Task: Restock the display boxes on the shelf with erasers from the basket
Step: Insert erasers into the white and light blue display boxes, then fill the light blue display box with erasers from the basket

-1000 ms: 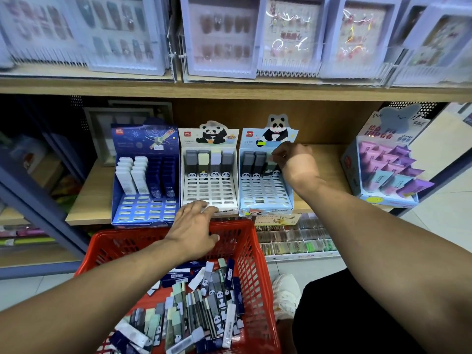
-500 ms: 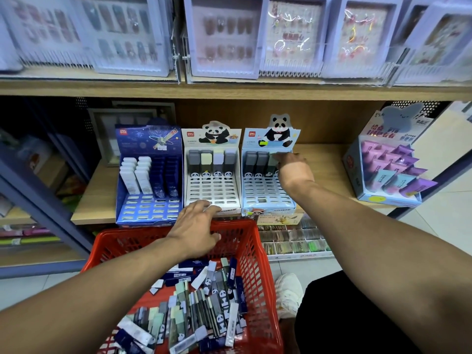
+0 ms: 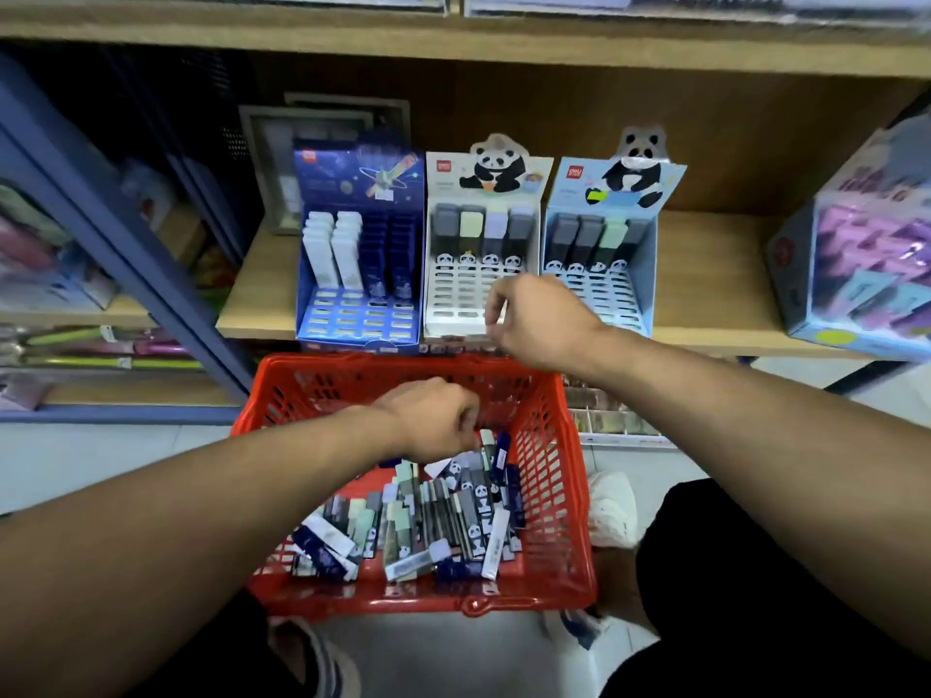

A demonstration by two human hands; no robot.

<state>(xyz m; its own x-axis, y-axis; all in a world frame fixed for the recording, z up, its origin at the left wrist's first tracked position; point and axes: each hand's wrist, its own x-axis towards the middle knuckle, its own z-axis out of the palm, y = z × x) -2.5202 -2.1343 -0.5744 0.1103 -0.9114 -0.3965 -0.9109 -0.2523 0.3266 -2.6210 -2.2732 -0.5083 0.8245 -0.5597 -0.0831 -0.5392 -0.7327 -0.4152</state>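
- Progress: early; each of the three display boxes holds only its back rows, with many front slots bare
- Blue box [image 3: 358, 254]: white and dark erasers; white box [image 3: 481, 254] and light-blue box [image 3: 599, 254]: one row of four each
- Red basket [image 3: 564, 496]: loose erasers [image 3: 428, 516] heaped inside
- Left hand [image 3: 433, 420]: curled down into the pile, grasp cannot be told
- Right hand [image 3: 539, 319]: above the basket rim, before the white box, fingers curled, contents unclear

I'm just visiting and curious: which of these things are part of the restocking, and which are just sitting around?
Part of the job:
- red basket
- loose erasers in it
- dark blue display box
- white panda box
- light blue panda box
- left hand, right hand

Just there:
- purple box at right
- picture frame behind
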